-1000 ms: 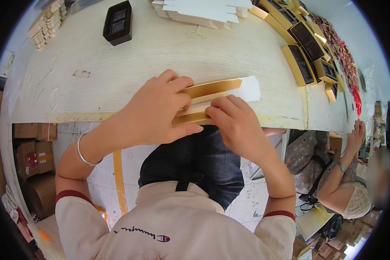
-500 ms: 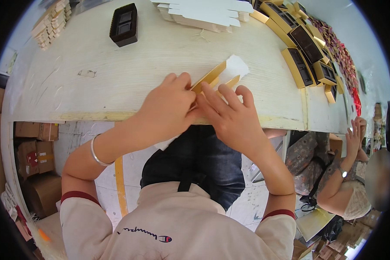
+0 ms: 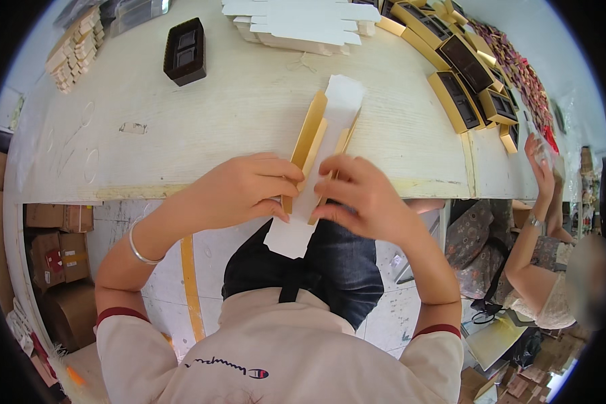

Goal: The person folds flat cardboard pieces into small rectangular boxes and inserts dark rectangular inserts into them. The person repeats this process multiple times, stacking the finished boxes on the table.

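Note:
A part-folded cardboard box (image 3: 326, 138), gold on its side walls and white on the inside, lies lengthwise across the table's near edge. Its white far flap spreads flat on the table, and its near flap juts out over my lap. My left hand (image 3: 252, 185) pinches the left wall near the close end. On the opposite side, my right hand (image 3: 357, 195) grips the right wall between thumb and fingers. Both long walls stand up, leaning a little. Beyond the box, toward the far left, sits a dark brown plastic tray (image 3: 184, 52) with moulded compartments.
Flat white box blanks (image 3: 296, 20) are stacked at the table's far side. Several gold boxes with dark trays (image 3: 458, 101) are piled at the right, beside a heap of small red-purple pieces (image 3: 518, 74). Pale stacked strips (image 3: 77, 50) stand far left. A co-worker's hand (image 3: 540, 161) is at the right.
The box has turned to point more straight away from me and come nearer, its near flap now showing. My hands have moved apart onto its two walls.

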Tool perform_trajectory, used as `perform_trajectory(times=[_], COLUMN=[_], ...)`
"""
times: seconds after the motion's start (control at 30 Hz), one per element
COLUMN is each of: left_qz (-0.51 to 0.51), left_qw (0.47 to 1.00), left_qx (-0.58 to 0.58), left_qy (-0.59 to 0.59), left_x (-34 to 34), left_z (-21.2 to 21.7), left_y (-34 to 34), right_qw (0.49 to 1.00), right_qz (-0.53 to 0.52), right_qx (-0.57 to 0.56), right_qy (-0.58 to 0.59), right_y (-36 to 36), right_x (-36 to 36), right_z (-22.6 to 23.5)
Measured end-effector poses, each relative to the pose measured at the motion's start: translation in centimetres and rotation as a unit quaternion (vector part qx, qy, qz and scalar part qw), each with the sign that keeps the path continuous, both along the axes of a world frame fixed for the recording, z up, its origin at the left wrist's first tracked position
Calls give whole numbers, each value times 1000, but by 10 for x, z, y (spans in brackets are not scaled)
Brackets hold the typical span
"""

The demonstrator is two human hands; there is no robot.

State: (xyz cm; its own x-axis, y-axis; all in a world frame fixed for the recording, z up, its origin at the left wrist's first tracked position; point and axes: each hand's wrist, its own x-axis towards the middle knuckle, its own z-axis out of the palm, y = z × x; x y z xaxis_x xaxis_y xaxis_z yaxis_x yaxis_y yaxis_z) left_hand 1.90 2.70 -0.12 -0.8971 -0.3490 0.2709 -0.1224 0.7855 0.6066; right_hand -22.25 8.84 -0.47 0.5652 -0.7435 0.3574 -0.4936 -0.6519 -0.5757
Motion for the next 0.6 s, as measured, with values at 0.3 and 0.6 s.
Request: perform_trajectory(times=[0.3,0.6], left_qz=[68,126], left_qw=[996,989], left_qx=[19,67], left_qy=[57,46], left_x=[-26,-32], left_z=[-4,-8], left_y=[9,20], right_qw=[994,993], right_qz=[-60,-50], right_qx=[-64,48], right_qy=[-61,-91], right_y=[6,26], right_x=[15,1], right_z=[-19,-4])
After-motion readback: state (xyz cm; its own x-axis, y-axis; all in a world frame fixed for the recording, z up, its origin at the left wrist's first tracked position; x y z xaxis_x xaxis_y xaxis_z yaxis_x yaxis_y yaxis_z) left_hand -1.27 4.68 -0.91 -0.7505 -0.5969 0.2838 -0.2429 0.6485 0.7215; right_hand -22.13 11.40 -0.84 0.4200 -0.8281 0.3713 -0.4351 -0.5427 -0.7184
